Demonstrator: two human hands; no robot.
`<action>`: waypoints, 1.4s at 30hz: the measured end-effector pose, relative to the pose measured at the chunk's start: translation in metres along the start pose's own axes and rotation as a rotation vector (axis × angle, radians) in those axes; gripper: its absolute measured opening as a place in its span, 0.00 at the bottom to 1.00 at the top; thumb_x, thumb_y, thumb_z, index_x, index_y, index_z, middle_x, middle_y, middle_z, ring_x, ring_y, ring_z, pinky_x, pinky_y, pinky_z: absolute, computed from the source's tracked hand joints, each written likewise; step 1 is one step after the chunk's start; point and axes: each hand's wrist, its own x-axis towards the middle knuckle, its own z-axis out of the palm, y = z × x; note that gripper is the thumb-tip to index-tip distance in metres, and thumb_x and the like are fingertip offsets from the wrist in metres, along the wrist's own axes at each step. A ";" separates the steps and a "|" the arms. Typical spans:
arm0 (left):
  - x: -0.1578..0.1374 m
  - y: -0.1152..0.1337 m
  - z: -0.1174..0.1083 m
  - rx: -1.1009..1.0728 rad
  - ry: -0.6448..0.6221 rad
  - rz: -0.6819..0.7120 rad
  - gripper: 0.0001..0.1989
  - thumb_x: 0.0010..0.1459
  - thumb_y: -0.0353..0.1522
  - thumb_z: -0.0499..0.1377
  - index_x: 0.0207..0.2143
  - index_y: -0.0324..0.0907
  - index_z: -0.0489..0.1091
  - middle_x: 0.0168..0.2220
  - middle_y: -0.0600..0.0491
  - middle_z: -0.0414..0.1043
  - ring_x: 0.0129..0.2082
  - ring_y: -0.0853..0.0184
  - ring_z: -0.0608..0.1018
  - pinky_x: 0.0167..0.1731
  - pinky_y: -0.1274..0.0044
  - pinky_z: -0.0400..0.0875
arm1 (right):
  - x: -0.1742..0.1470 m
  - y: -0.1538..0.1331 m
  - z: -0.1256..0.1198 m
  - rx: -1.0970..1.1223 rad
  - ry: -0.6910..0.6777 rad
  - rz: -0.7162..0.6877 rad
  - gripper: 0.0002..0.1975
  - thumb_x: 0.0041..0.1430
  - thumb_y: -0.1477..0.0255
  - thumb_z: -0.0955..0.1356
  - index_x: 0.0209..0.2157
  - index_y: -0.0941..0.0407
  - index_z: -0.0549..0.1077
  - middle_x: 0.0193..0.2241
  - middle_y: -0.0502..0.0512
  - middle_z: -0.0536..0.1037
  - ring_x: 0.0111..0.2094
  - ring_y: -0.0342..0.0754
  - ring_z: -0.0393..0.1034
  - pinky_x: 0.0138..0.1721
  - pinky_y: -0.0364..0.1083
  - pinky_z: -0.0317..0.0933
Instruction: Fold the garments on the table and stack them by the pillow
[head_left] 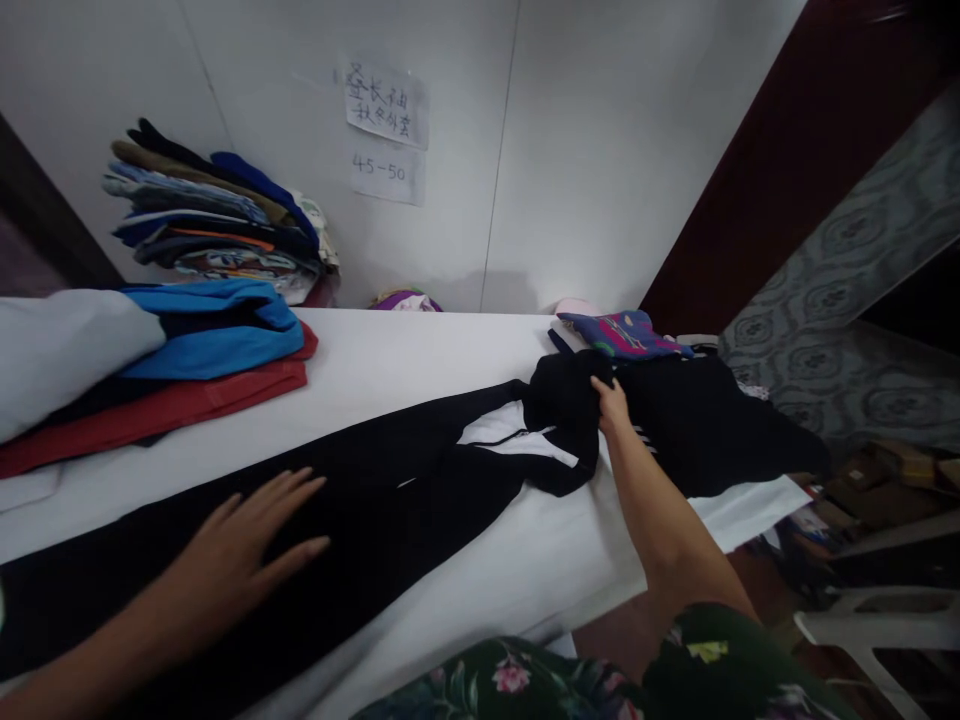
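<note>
A long black jacket (360,510) with a white chest panel and a zip lies stretched across the white table, its hood end to the right. My left hand (255,540) is over the dark fabric at the left, palm down, fingers straight and apart. At the far right end my right hand (612,403) grips the edge of the bunched black hood (559,385), most of its fingers hidden by the cloth. Just beyond that hand is a pile of black clothing (712,425), with a blue and pink patterned garment (626,333) behind it.
Blue, red and white garments (217,325) lie on the left of the table (367,350). Behind them a tall stack of folded clothes (217,215) leans at the wall. Handwritten paper signs (386,135) hang above. A white plastic chair (885,625) stands at lower right.
</note>
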 end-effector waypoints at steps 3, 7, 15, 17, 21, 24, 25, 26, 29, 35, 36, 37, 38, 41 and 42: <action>-0.003 0.018 0.025 0.036 -0.025 0.056 0.33 0.57 0.48 0.49 0.63 0.46 0.58 0.67 0.49 0.51 0.66 0.53 0.54 0.63 0.56 0.42 | 0.007 -0.006 -0.016 0.105 0.044 -0.034 0.18 0.52 0.74 0.68 0.47 0.54 0.71 0.36 0.52 0.79 0.37 0.47 0.74 0.40 0.46 0.68; 0.002 0.012 0.036 0.088 0.028 0.087 0.32 0.58 0.45 0.51 0.63 0.43 0.58 0.66 0.47 0.52 0.66 0.53 0.55 0.63 0.57 0.43 | 0.003 0.002 -0.034 0.053 -0.109 0.042 0.22 0.51 0.70 0.71 0.50 0.54 0.70 0.43 0.55 0.79 0.40 0.50 0.74 0.40 0.49 0.69; -0.002 0.020 0.023 0.129 0.116 0.095 0.30 0.60 0.44 0.48 0.61 0.41 0.58 0.66 0.45 0.54 0.65 0.54 0.57 0.61 0.56 0.49 | -0.072 0.041 -0.065 -0.181 0.014 -0.219 0.27 0.53 0.68 0.67 0.56 0.53 0.65 0.57 0.59 0.68 0.56 0.53 0.63 0.52 0.56 0.63; -0.012 0.033 0.020 0.089 0.192 0.143 0.30 0.60 0.47 0.47 0.59 0.41 0.62 0.64 0.44 0.58 0.63 0.55 0.61 0.60 0.59 0.54 | -0.105 0.046 -0.075 -0.320 -0.063 -0.409 0.22 0.54 0.71 0.66 0.53 0.52 0.69 0.57 0.58 0.68 0.57 0.54 0.63 0.51 0.56 0.65; -0.040 0.065 0.027 0.042 0.235 0.252 0.28 0.56 0.51 0.51 0.53 0.47 0.69 0.55 0.48 0.70 0.54 0.56 0.71 0.54 0.64 0.65 | -0.153 0.043 -0.085 -0.629 -0.371 -0.580 0.25 0.55 0.76 0.63 0.55 0.51 0.69 0.61 0.58 0.62 0.47 0.49 0.71 0.38 0.46 0.70; -0.054 0.080 0.040 0.099 0.132 0.252 0.26 0.54 0.49 0.54 0.53 0.51 0.71 0.54 0.50 0.72 0.53 0.55 0.73 0.52 0.63 0.68 | -0.161 0.035 -0.079 -0.897 -0.482 -0.609 0.33 0.54 0.77 0.63 0.62 0.49 0.59 0.65 0.56 0.56 0.47 0.49 0.72 0.42 0.47 0.71; -0.056 0.082 0.044 0.118 0.095 0.236 0.26 0.54 0.48 0.55 0.54 0.50 0.70 0.55 0.50 0.71 0.53 0.55 0.73 0.52 0.63 0.68 | -0.158 0.032 -0.076 -0.976 -0.486 -0.626 0.34 0.53 0.77 0.63 0.63 0.49 0.57 0.65 0.56 0.56 0.50 0.51 0.70 0.44 0.48 0.70; -0.056 0.083 0.047 0.132 0.065 0.217 0.27 0.54 0.47 0.54 0.55 0.50 0.69 0.56 0.50 0.70 0.54 0.55 0.72 0.52 0.62 0.67 | -0.154 0.029 -0.072 -1.041 -0.487 -0.643 0.35 0.53 0.78 0.63 0.63 0.50 0.58 0.65 0.55 0.56 0.52 0.53 0.69 0.46 0.49 0.70; -0.056 0.084 0.051 0.169 -0.003 0.186 0.28 0.54 0.39 0.54 0.58 0.49 0.66 0.60 0.50 0.66 0.58 0.56 0.69 0.55 0.63 0.65 | -0.133 0.018 -0.062 -1.124 -0.489 -0.695 0.31 0.51 0.82 0.61 0.58 0.53 0.66 0.59 0.55 0.67 0.51 0.52 0.70 0.46 0.49 0.69; -0.062 0.091 0.045 0.227 -0.117 0.187 0.38 0.46 0.20 0.49 0.59 0.53 0.63 0.63 0.53 0.59 0.62 0.58 0.64 0.55 0.63 0.65 | -0.098 -0.011 -0.037 -1.232 -0.395 -0.767 0.22 0.54 0.84 0.59 0.46 0.54 0.75 0.47 0.54 0.76 0.47 0.49 0.68 0.44 0.45 0.64; -0.064 0.091 0.043 0.231 -0.124 0.182 0.38 0.47 0.19 0.48 0.59 0.53 0.63 0.63 0.53 0.58 0.62 0.58 0.63 0.54 0.63 0.67 | -0.096 -0.013 -0.032 -1.289 -0.406 -0.740 0.21 0.54 0.84 0.60 0.44 0.54 0.76 0.45 0.53 0.77 0.45 0.49 0.68 0.42 0.44 0.63; -0.065 0.092 0.041 0.234 -0.128 0.175 0.37 0.49 0.19 0.47 0.59 0.54 0.62 0.64 0.53 0.58 0.62 0.58 0.63 0.54 0.64 0.68 | -0.096 -0.014 -0.028 -1.342 -0.427 -0.707 0.20 0.54 0.84 0.60 0.41 0.53 0.77 0.44 0.53 0.77 0.43 0.49 0.68 0.40 0.43 0.62; -0.066 0.091 0.039 0.235 -0.133 0.172 0.36 0.50 0.19 0.46 0.60 0.54 0.62 0.64 0.54 0.57 0.62 0.59 0.63 0.53 0.64 0.68 | -0.097 -0.014 -0.025 -1.390 -0.453 -0.676 0.19 0.54 0.84 0.60 0.39 0.53 0.78 0.42 0.54 0.78 0.41 0.49 0.68 0.38 0.43 0.61; -0.069 0.086 0.030 0.214 -0.164 0.182 0.33 0.55 0.21 0.44 0.60 0.54 0.61 0.64 0.56 0.57 0.62 0.60 0.63 0.56 0.66 0.66 | -0.106 -0.011 -0.024 -1.477 -0.465 -0.616 0.17 0.55 0.83 0.61 0.36 0.52 0.78 0.38 0.54 0.78 0.39 0.49 0.67 0.34 0.42 0.58; -0.070 0.084 0.028 0.202 -0.177 0.185 0.33 0.55 0.21 0.44 0.60 0.54 0.61 0.64 0.56 0.57 0.62 0.61 0.64 0.56 0.66 0.66 | -0.110 -0.009 -0.026 -1.497 -0.447 -0.605 0.17 0.55 0.82 0.61 0.37 0.52 0.77 0.38 0.53 0.78 0.40 0.49 0.67 0.34 0.43 0.58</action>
